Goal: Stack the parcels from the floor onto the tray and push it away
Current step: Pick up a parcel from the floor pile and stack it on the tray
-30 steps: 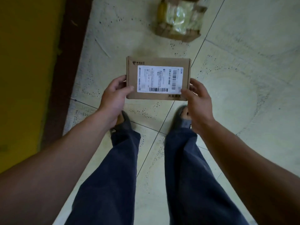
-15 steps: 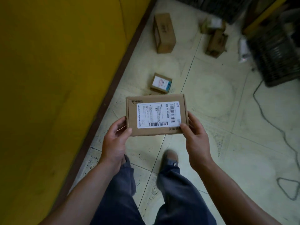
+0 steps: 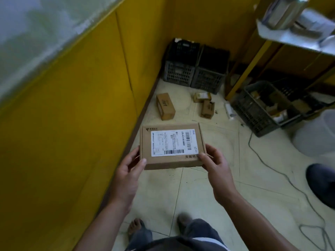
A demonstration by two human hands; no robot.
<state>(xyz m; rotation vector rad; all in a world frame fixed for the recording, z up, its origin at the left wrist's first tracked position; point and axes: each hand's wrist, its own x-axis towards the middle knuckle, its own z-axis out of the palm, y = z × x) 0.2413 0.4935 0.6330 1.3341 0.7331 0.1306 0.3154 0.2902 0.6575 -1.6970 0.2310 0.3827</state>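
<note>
The flat brown cardboard parcel w/ a white barcode label [image 3: 172, 145] is being held in the air above the pale tiled floor [image 3: 199, 196], label side up, roughly level, in front of the person. The left hand [image 3: 126, 171] is gripping its near-left corner, thumb on top & fingers curling underneath. The right hand [image 3: 215, 165] is gripping the near-right corner the same way, thumb pressing on the top face.

Beyond it, a long brown carton [image 3: 165, 106] is lying on the floor just beside the yellow wall [image 3: 81, 105]. Two smaller brown boxes [image 3: 206, 105] are lying close together to its right; can't tell if they're touching. Two black plastic crates [image 3: 194, 69] are sitting side by side in the corner behind. A grey slatted crate [image 3: 261, 109] w/ cardboard bits inside is standing further right, and a thin cable [image 3: 272, 169] is trailing across the tiles near it. A white round bin [image 3: 315, 134] & a dark shoe [image 3: 320, 183] are showing at the right edge. A blurred metal surface [image 3: 297, 24] is showing at top right.
</note>
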